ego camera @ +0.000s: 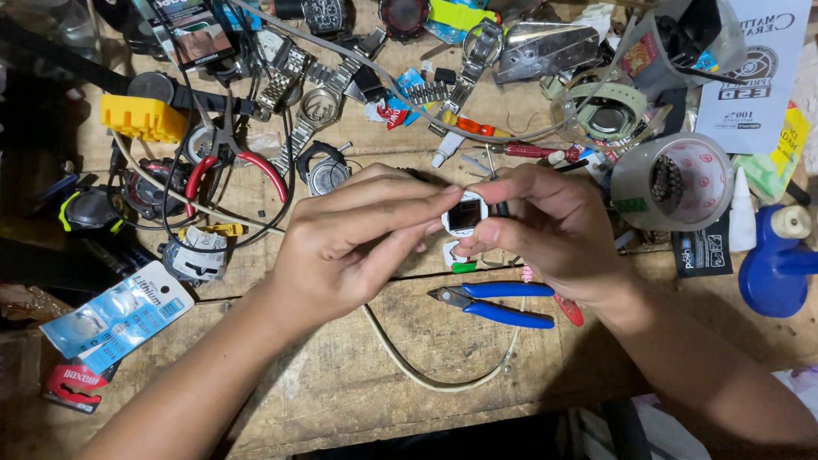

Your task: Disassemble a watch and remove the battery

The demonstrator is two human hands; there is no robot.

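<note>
Head view, looking down on my wooden bench (342, 389). Both hands meet at bench centre over a small white watch case (464, 215), dark square face up.

Left hand (350, 246): fingers held straight and pressed together, reaching rightward. Fingertips and thumb pinch the case's left edge. The case sits at the very tip of this hand, not in the palm.

Right hand (556, 228): fingers curled, thumb and forefinger gripping the case's right side. The case lies just left of this hand's knuckles, held between the two hands and clear of the bench. A thin dark part shows at the case's right edge under my fingers; I cannot tell what it is.

Directly below the case, on the bench: a small white piece with a green bit (456, 258), partly hidden by my fingers.

Near the right wrist: blue-handled cutters (500, 304), lying flat, tips pointing left, just beside the hand but not touching as far as I can see. A pale cable (434, 371) loops across the bench under them.

Beyond the left hand: red-handled pliers (231, 164), a yellow block (144, 117), several metal watch bands (308, 124), loose watch bodies. Beyond the right hand: a tape roll (674, 182), a red screwdriver (530, 149). Far right: a blue holder (778, 269). Lower left: a battery card (119, 316), well apart from both hands.
</note>
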